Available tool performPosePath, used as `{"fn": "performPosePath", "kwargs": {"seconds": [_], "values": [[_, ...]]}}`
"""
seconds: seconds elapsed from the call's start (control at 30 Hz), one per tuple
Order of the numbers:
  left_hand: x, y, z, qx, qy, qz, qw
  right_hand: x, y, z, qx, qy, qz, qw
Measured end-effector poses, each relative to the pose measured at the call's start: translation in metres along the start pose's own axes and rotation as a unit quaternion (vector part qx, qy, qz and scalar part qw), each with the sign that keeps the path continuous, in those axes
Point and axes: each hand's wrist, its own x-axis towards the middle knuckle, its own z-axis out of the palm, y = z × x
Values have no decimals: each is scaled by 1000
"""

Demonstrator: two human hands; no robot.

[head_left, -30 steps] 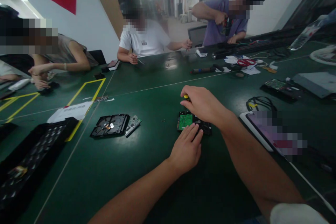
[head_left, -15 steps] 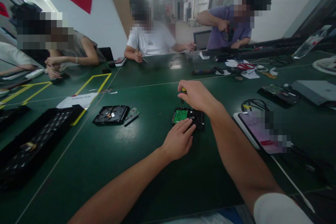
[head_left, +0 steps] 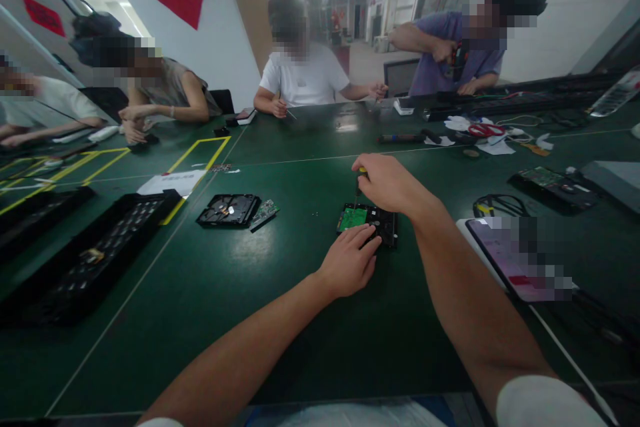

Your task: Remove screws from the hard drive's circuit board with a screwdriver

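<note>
A hard drive lies on the green table with its green circuit board facing up. My left hand rests flat on the near edge of the drive, fingers stretched out. Above the board, my right hand is closed around the yellow-topped handle of a screwdriver. The screwdriver stands nearly upright, its shaft reaching down to the board's far edge; whether the tip sits in a screw is too small to tell. Tiny bits, perhaps screws, lie left of the drive.
Another opened drive and a loose circuit board lie to the left, beyond a long black tray. On the right are a phone, a cable coil and a third drive. Several people sit across the table.
The whole view has shifted, so things appear farther right. Both hands keep their places on the drive and the screwdriver.
</note>
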Motion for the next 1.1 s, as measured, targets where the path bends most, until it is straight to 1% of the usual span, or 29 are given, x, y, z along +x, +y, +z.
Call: {"fn": "performPosePath", "kwargs": {"seconds": [0.13,0.37,0.63,0.87,1.1], "values": [[2,1,0,6,1,-3,1000,-2,-4,-2,11,5,-3,1000],[2,-2,1,4,0,3,1000,-5,-9,-6,32,20,27,999],[1,-4,-2,-6,-4,4,1000,1,-4,-3,-9,49,32,998],[2,-6,-3,-20,14,3,1000,3,-3,-4,24,41,29,998],[-2,-8,-8,-54,23,15,998,5,-4,-3,-6,47,38,998]]}}
